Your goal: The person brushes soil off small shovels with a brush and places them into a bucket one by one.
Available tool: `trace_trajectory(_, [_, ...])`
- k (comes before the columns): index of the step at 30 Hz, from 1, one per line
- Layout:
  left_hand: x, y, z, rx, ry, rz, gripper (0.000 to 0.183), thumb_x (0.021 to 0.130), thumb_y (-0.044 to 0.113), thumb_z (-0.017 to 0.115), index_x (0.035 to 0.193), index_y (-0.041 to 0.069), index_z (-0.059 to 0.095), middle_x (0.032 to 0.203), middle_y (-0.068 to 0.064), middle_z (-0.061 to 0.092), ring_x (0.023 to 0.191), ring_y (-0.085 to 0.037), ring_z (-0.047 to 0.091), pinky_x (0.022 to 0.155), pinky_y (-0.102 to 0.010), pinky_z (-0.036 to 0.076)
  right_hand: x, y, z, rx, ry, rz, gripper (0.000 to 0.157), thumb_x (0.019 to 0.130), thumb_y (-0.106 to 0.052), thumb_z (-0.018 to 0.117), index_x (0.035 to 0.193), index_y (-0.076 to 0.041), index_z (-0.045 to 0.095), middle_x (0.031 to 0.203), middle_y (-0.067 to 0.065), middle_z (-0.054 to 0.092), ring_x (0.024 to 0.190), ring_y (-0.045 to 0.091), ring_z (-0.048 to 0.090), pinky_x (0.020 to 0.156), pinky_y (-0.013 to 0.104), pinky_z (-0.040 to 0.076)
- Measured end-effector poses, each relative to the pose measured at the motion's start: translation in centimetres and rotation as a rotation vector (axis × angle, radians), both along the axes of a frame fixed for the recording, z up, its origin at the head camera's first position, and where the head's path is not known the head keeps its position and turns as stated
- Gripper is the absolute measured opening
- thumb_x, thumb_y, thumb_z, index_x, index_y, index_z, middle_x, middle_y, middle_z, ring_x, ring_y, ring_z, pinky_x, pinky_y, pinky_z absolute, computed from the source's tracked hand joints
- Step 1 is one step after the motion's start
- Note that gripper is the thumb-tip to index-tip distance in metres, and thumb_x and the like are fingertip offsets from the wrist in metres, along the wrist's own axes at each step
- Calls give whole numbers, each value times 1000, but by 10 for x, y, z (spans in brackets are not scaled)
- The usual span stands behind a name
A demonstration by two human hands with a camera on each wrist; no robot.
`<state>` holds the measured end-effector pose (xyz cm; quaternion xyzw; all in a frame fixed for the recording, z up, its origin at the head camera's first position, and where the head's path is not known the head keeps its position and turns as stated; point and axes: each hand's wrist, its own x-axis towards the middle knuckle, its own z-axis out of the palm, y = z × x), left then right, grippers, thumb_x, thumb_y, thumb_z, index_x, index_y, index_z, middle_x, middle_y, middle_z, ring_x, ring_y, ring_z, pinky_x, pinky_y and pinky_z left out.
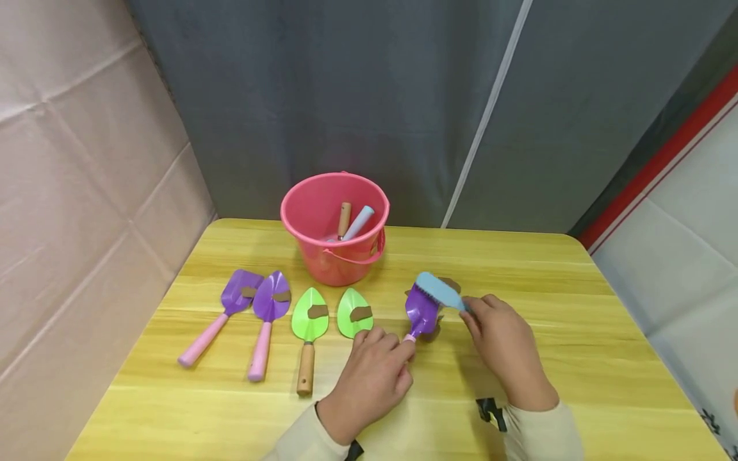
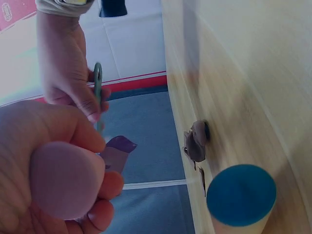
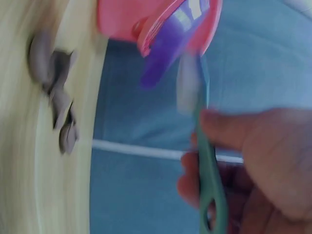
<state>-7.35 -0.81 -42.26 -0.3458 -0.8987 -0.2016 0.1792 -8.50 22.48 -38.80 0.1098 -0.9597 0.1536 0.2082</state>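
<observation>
My left hand [image 1: 371, 378] grips the pink handle [image 2: 67, 180] of a small purple shovel, raised off the table. In the right wrist view its purple blade [image 3: 175, 41] is blurred. My right hand [image 1: 510, 346] holds a brush by its green handle [image 3: 208, 170]. The brush's light blue head [image 1: 439, 290] lies across the shovel blade, bristles toward it; I cannot tell if they touch. Below on the table are several brown, flat-looking pieces [image 3: 53, 68], partly hidden by the shovel and brush in the head view.
A pink bucket [image 1: 336, 262] stands at the back, a wooden handle [image 1: 344, 219] and a pale blue handle [image 1: 360, 222] inside. Left of my hands lie two purple shovels [image 1: 270, 294] and two green trowels [image 1: 309, 314], each bearing a brown patch. One trowel's handle is hidden.
</observation>
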Motion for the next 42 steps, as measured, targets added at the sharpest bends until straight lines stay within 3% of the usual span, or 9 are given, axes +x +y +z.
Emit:
trace_trajectory(2, [0, 1, 0, 5, -9, -2, 14, 77, 14, 66, 87, 22, 61, 74, 10, 50, 75, -14, 42, 72, -32, 33, 0, 3, 0, 5, 13, -83, 22, 87, -9, 74, 106, 0, 71, 83, 11, 63, 63, 24, 57, 52, 41, 47])
trace_trajectory(4, [0, 1, 0, 7, -18, -3, 15, 77, 13, 66, 88, 22, 61, 75, 10, 51, 76, -13, 43, 73, -32, 34, 1, 5, 1, -9, 14, -100, 22, 87, -9, 74, 106, 1, 71, 83, 12, 64, 61, 23, 56, 51, 40, 46])
trace_trajectory(9, [-2, 0, 0, 6, -25, 7, 14, 77, 14, 68, 87, 22, 62, 76, 10, 52, 77, -13, 44, 73, -33, 34, 3, -2, 1, -40, -22, 74, 26, 86, -10, 76, 111, -4, 72, 88, 4, 64, 70, 15, 53, 59, 34, 46])
trace_trajectory(11, [-2, 0, 0, 6, -21, 11, 14, 76, 15, 68, 87, 22, 62, 76, 10, 52, 77, -14, 45, 73, -33, 34, 2, -4, -1, -40, -47, 102, 26, 87, -11, 75, 112, -4, 72, 88, 2, 63, 71, 14, 52, 60, 34, 46])
trace_trajectory(18, [-3, 0, 0, 32, -10, 13, 16, 75, 13, 68, 86, 22, 61, 74, 11, 51, 76, -13, 45, 73, -33, 34, -2, -2, -8, -27, 6, -91, 21, 88, -9, 73, 106, 2, 69, 82, 12, 63, 61, 24, 56, 53, 42, 47])
trace_trajectory(25, [-9, -1, -1, 41, 22, 27, 15, 74, 12, 67, 84, 21, 60, 70, 11, 47, 74, -14, 44, 71, -33, 35, -2, -2, -3, -54, -76, 130, 23, 88, -11, 73, 111, -5, 72, 89, 1, 63, 70, 12, 51, 61, 34, 45])
trace_trajectory(32, [-11, -3, -4, 48, 12, 34, 16, 73, 11, 66, 85, 22, 62, 71, 11, 50, 73, -13, 44, 69, -31, 33, -6, 6, 3, -23, -61, -41, 19, 89, -10, 72, 105, 0, 69, 85, 9, 63, 62, 19, 51, 55, 39, 45])
trace_trajectory(38, [-11, -5, -6, 64, 28, 36, 18, 72, 11, 67, 84, 22, 60, 70, 11, 47, 72, -13, 42, 67, -30, 31, -3, -4, 3, -71, -115, 123, 20, 89, -11, 72, 109, -5, 71, 89, 2, 63, 71, 13, 52, 62, 33, 46])
trace_trajectory(42, [-12, -7, -3, 89, 2, 6, 16, 74, 10, 65, 85, 21, 61, 71, 12, 49, 72, -13, 44, 64, -27, 34, -1, -6, 2, -63, -78, 16, 19, 89, -10, 73, 107, -3, 71, 89, 7, 65, 69, 18, 56, 60, 38, 48])
